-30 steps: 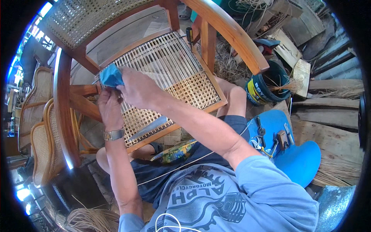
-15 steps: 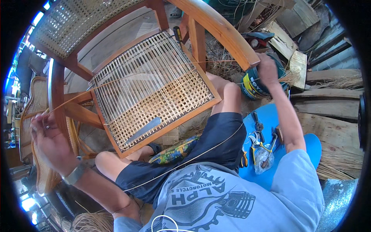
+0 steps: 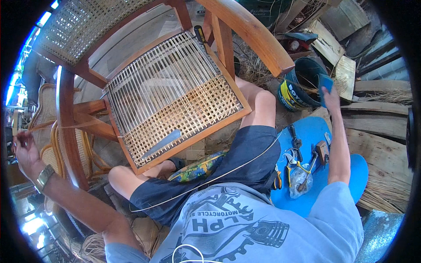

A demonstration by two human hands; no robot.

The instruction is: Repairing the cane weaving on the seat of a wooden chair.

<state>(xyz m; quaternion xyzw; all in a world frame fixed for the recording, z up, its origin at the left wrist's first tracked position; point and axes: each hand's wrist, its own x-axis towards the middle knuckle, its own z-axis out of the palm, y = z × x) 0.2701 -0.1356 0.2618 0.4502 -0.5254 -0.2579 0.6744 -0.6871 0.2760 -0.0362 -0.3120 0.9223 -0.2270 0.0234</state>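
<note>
A wooden armchair (image 3: 233, 115) has a partly woven cane seat (image 3: 175, 101), with straight strands across its far portion and lattice nearer me. A flat blade (image 3: 163, 142) lies on the lattice; a yellow-and-black-handled tool (image 3: 199, 35) stands at the frame's back right. Out at the far left, my left hand (image 3: 27, 150) pinches a thin cane strand (image 3: 52, 127) that runs rightward toward the chair. My right hand (image 3: 330, 97), at the far right beside the dark green bucket (image 3: 291, 98), holds a blue cloth-like piece (image 3: 325, 83).
A blue plastic board (image 3: 320, 197) at my right carries pliers (image 3: 291, 171), other hand tools and a plastic bag (image 3: 299, 186). Woven cane panels (image 3: 46, 105) lean at the left. Wood boards (image 3: 377, 127) and loose fibres (image 3: 381, 193) pile at the right.
Both hands were together at the seat's left side, then parted with a strand stretched across the seat. My left hand has moved farther left, and my right hand to the bucket, holding the blue piece.
</note>
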